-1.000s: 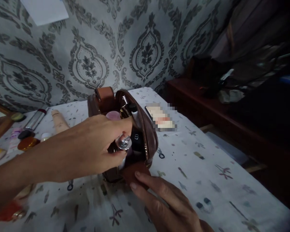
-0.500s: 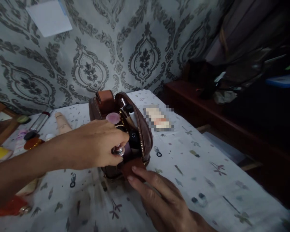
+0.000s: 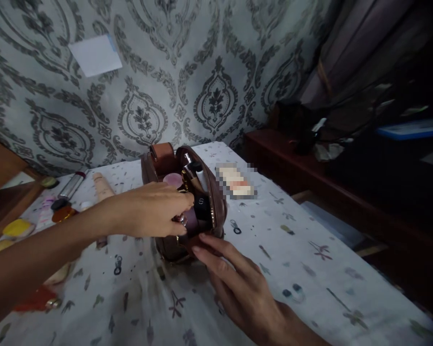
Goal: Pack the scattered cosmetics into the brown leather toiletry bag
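Note:
A brown leather makeup bag (image 3: 222, 206) stands unzipped on the cloth, filled with cosmetics. My left hand (image 3: 155, 206) reaches into its opening from the left, fingers closed on a small item with a shiny silver top (image 3: 182, 219); the rest of that item is hidden. My right hand (image 3: 238, 274) pinches the bag's near leather handle (image 3: 205, 242) between thumb and fingers. Inside the bag are a round pink compact (image 3: 172, 180), a black case (image 3: 201, 204) with a letter on it, and several upright tubes.
Left of the bag lie a beige tube (image 3: 101, 185), a clear cylinder (image 3: 72, 185), a yellow round item (image 3: 18, 228) and an orange pouch (image 3: 36, 299). A blurred-out phone-shaped object (image 3: 237, 181) lies right of it, near the table's edge.
My left hand has sunk slightly deeper into the bag with the silver-topped item. My right hand keeps its hold on the handle. The camera view has shifted a little.

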The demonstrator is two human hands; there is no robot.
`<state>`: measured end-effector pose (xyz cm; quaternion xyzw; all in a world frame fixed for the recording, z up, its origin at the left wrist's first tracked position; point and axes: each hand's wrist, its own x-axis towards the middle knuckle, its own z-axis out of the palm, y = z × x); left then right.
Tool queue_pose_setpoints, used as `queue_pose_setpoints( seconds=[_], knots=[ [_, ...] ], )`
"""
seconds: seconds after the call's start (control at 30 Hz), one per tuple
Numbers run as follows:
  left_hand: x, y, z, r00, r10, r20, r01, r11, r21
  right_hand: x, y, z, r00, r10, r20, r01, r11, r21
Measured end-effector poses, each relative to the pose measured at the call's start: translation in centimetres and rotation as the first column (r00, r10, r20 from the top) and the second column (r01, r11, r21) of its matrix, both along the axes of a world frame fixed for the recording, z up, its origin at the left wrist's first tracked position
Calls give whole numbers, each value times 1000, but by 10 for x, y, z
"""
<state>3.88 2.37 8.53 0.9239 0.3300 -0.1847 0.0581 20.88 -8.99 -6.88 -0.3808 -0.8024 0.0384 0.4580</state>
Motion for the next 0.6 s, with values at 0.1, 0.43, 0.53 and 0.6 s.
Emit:
queue_pose_setpoints(
  seconds=[0.1,0.43,0.53,0.6],
  knots=[
    [-7,-2,1,999,-32,44,31,999,21,-2,1,5,999,-30,13,30,999,21],
    [-51,-17,-11,925,-122,360,69,985,157,-5,5,48,996,-87,13,85,991,101],
    [-64,-29,-16,874,-56,483,-46,979,196,-7,13,61,993,-75,96,62,990,126],
    [-72,-41,-22,830,9,557,-144,969,199,-11,21,70,981,-60,183,41,993,108]
  ],
)
